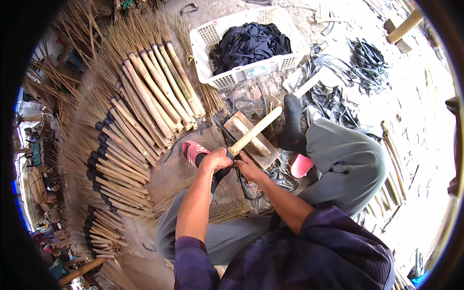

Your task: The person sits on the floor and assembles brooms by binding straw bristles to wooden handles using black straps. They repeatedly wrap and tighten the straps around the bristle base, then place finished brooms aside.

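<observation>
My left hand (217, 159) is closed round the lower end of a bamboo broom handle (258, 128), which slants up and away to the right. A black band (231, 154) wraps the handle right at my grip. Close beside it, my right hand (247, 169) has its fingers drawn together; what they pinch is hidden. Pale broom bristles (227, 212) spread over the ground below my hands. Just beyond the handle lies a wooden block (237, 123) with a lighter wooden piece (261, 149) on top.
Rows of finished-looking brooms (157, 92) with bamboo handles and black bindings fan out on the left. A white plastic basket (227, 77) of black strips stands ahead. More black strips (367, 63) lie in heaps at right. My feet, with pink footwear (302, 166), flank the block.
</observation>
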### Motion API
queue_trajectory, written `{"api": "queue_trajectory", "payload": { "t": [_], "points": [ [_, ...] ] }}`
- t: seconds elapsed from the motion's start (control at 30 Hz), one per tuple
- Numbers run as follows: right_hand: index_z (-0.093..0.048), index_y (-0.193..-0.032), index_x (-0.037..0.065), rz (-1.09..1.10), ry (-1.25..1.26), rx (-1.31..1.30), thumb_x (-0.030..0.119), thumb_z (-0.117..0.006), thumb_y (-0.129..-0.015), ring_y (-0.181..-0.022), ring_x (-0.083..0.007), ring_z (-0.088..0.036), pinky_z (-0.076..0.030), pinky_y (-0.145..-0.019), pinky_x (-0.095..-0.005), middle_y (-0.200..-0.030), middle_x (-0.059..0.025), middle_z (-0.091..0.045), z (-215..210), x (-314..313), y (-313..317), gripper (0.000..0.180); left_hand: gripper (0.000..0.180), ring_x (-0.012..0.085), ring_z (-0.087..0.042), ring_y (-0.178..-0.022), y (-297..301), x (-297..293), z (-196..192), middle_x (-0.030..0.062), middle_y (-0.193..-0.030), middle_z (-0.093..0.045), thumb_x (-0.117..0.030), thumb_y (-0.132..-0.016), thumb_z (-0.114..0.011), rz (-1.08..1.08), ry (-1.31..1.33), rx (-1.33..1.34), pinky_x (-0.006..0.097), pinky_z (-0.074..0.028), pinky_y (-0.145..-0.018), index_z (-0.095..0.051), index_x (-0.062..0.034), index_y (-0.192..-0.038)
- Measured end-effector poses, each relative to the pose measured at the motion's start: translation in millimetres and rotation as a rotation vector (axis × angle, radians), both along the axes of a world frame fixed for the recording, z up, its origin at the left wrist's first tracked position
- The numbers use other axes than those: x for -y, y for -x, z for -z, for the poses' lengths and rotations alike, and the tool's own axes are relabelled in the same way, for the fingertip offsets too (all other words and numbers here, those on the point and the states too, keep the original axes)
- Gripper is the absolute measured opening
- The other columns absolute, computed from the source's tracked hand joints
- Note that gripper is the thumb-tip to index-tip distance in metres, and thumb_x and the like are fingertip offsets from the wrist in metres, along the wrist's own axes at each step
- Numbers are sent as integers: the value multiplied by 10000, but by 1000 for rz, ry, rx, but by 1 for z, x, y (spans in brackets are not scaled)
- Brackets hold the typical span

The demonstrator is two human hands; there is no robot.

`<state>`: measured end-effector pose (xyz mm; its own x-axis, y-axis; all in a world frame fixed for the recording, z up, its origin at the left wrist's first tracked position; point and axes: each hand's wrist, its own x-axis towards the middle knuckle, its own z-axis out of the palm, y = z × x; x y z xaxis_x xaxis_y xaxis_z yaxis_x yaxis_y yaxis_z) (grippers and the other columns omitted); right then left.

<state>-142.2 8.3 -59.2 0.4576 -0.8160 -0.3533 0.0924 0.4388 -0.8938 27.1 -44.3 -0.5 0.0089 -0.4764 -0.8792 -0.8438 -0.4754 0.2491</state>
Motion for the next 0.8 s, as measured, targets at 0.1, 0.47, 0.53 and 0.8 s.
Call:
{"api": "queue_trajectory", "payload": {
  "t": [0.1, 0.47, 0.53, 0.8],
  "points": [
    [-528, -1297, 29, -149, -377, 264, 96, -502, -997, -1077, -142, -619, -496, -936, -294, -1155, -57, -651, 11, 10, -6, 308, 291, 212, -676, -614, -4, 4, 0, 130, -728, -697, -188, -748, -748, 6, -60, -76, 385, -531, -574, -704, 71, -873],
    [-451, -1276, -36, -207, 421, -228, 168, -613, -948, -1051, -361, -636, -485, -951, -438, -1160, -270, -629, 50, -5, 10, 418, 273, 152, -689, -654, -9, -2, -5, 63, -763, -744, -235, -688, -799, -34, 17, -205, 314, -555, -628, -746, 0, -816],
    [-397, -1332, -39, -365, 352, -341, 157, -650, -908, -1123, -308, -596, -451, -1009, -392, -1225, -237, -580, 45, -8, 16, 531, 271, 154, -693, -655, -8, -6, -5, 72, -768, -747, -237, -693, -796, -89, 26, -242, 317, -559, -622, -750, 4, -809],
    [-514, -1256, -11, -121, 80, 38, 28, -582, -944, -1074, -166, -536, -443, -983, -331, -1139, -84, -601, 29, 2, 5, 322, 176, 191, -699, -579, -8, -6, -4, 113, -708, -716, -115, -724, -754, -131, 18, -314, 331, -576, -542, -709, 43, -786]
  ]
}}
